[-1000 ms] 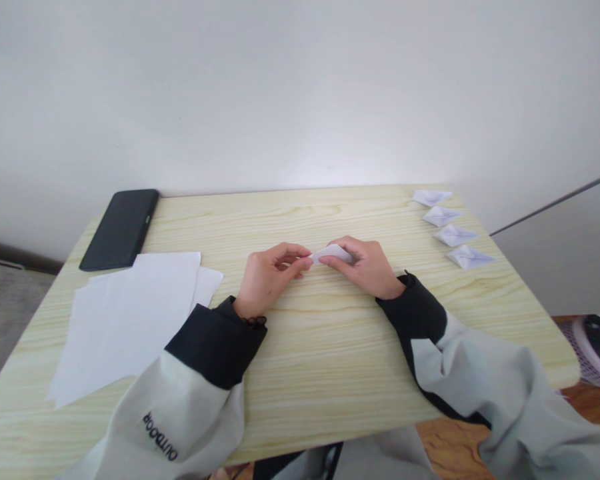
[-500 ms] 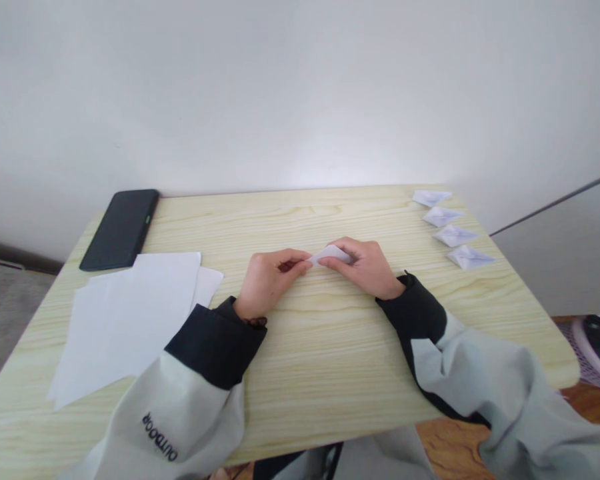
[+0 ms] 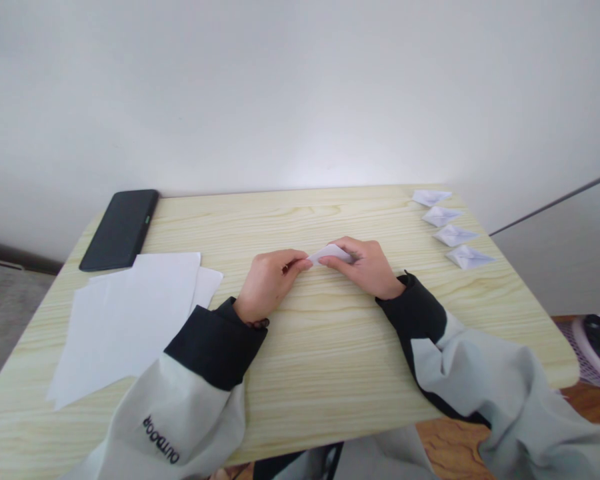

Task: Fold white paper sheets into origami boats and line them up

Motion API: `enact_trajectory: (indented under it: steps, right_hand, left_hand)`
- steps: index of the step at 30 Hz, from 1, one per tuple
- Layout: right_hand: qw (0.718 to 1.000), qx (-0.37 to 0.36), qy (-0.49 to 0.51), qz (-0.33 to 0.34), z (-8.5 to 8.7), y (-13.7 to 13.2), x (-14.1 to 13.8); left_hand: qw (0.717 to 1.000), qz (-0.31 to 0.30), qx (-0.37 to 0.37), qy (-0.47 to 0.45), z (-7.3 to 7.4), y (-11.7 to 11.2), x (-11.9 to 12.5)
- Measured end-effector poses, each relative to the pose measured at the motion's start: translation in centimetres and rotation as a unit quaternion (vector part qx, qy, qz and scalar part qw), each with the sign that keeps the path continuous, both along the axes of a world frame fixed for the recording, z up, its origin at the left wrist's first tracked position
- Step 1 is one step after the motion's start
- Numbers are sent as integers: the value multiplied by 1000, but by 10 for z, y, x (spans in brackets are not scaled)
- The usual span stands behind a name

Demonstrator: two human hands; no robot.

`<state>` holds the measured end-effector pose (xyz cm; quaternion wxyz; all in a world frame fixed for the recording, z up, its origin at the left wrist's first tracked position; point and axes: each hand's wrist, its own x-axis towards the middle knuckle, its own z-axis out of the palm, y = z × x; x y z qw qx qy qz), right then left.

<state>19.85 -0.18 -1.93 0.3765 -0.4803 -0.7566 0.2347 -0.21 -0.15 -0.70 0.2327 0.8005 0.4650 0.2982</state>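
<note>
A small piece of folded white paper (image 3: 332,252) is held just above the middle of the table, between both hands. My left hand (image 3: 274,279) pinches its left tip between thumb and fingers. My right hand (image 3: 365,265) grips the other end, the thumb lying along the near side and the fingers behind. Part of the paper's right end is hidden by the right hand. To the right lie several folded paper pieces with pointed ends, the nearest folded paper piece (image 3: 470,257) at the front of their row.
Loose white paper sheets (image 3: 130,320) overlap on the left of the wooden table (image 3: 310,373). Behind them lies a black phone-like slab (image 3: 121,228). A white wall (image 3: 300,93) rises at the table's back edge. A pink basket (image 3: 587,353) stands beyond the right edge.
Almost nothing differs. My left hand's fingers have shifted very slightly at the paper's left tip; the right hand stays in place.
</note>
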Motion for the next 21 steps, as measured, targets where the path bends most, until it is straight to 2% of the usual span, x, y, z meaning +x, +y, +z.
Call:
enact_trajectory:
  steps: [3,6,10,14,21]
  right_hand:
    - [1000,-8,6,5,0,0,0]
    - [999,-26,22,-3,-1,1,0]
    - [996,-47,67,-25,-2,2,-1]
    - [990,-71,122,-18,-2,2,0]
    - [985,-93,141,-27,-3,4,2]
  left_hand:
    - [1000,-5,-3,0,0,1,1]
    - [999,0,-38,-23,-1,1,1]
    - [998,52,-28,-28,-3,1,0]
    - [995,93,-25,-39,-3,2,-2]
    - [988,109,-71,-85,-1,2,-3]
